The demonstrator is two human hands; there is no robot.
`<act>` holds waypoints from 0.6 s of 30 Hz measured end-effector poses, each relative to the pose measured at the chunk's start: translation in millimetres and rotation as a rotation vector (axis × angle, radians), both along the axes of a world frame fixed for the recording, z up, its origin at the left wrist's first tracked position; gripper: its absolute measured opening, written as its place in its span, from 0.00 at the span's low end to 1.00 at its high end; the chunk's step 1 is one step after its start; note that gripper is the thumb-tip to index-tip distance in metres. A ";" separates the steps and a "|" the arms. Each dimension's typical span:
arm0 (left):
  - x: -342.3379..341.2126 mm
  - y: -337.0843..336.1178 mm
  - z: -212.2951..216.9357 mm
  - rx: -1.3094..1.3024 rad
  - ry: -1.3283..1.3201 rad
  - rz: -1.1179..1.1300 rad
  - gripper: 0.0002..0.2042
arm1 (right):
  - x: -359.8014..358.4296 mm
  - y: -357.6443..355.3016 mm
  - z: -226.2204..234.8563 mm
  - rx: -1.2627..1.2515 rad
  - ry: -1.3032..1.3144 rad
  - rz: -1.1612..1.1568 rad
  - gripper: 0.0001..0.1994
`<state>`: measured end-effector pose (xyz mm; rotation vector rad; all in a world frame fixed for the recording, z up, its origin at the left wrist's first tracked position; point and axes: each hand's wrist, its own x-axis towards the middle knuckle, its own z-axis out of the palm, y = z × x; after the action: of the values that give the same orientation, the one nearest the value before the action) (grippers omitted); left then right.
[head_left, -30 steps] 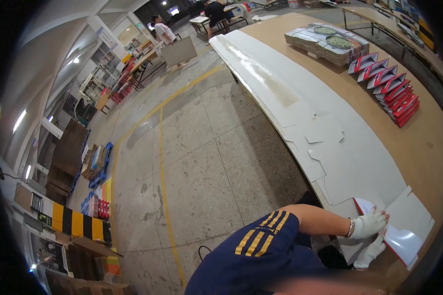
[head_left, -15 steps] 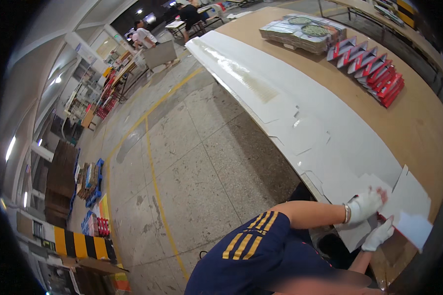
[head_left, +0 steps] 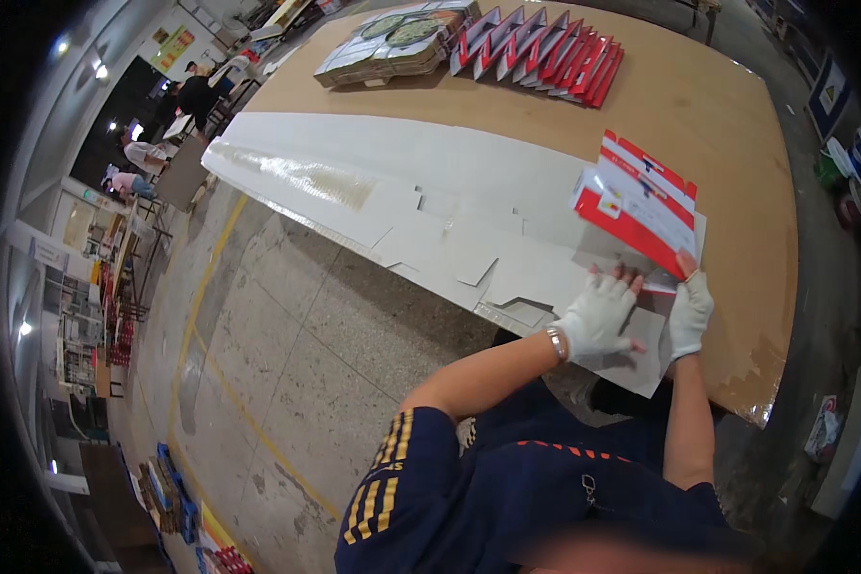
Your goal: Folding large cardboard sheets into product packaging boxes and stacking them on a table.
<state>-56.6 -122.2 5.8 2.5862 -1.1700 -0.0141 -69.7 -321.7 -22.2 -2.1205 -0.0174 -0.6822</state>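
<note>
I wear white fingerless-tipped gloves on both hands. My right hand [head_left: 691, 314] is closed, with thumb and fingers on the lower right corner of a red-and-white printed card sleeve [head_left: 631, 222]. The sleeve is tilted up over the table, its printed side showing. Beside it on the left, my left hand [head_left: 598, 318] lies palm down with fingers spread, over a white cardboard sheet [head_left: 536, 239]. Its fingertips are close to the sleeve's lower edge. Whether they touch the sleeve I cannot tell.
At the table's far side lie a stack of flat printed cartons [head_left: 392, 43] and a fanned row of folded red-and-white sleeves [head_left: 540, 57]. The brown tabletop [head_left: 737, 239] reaches right. Concrete floor [head_left: 287, 335] lies left, with people [head_left: 196, 100] at far tables.
The view has swung to the right. The card, white side up and blurred before, now stands tilted with its red printed side showing. My left hand has flattened out beside it.
</note>
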 end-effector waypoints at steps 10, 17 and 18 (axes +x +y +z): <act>48.9 114.8 25.4 0.172 0.066 0.035 0.13 | -29.7 -59.7 -4.5 0.156 0.093 -0.010 0.28; 79.6 125.4 -10.1 -0.302 0.351 0.000 0.06 | -37.9 -63.7 -27.8 -0.234 0.150 -0.022 0.29; 81.4 122.4 -13.3 -0.303 0.354 -0.010 0.06 | -40.0 -63.4 -27.7 -0.236 0.153 -0.032 0.29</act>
<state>24.8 0.2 -7.5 2.2004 -0.9698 -0.2645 -109.7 -385.1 -49.9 -2.3997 0.0202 -0.5571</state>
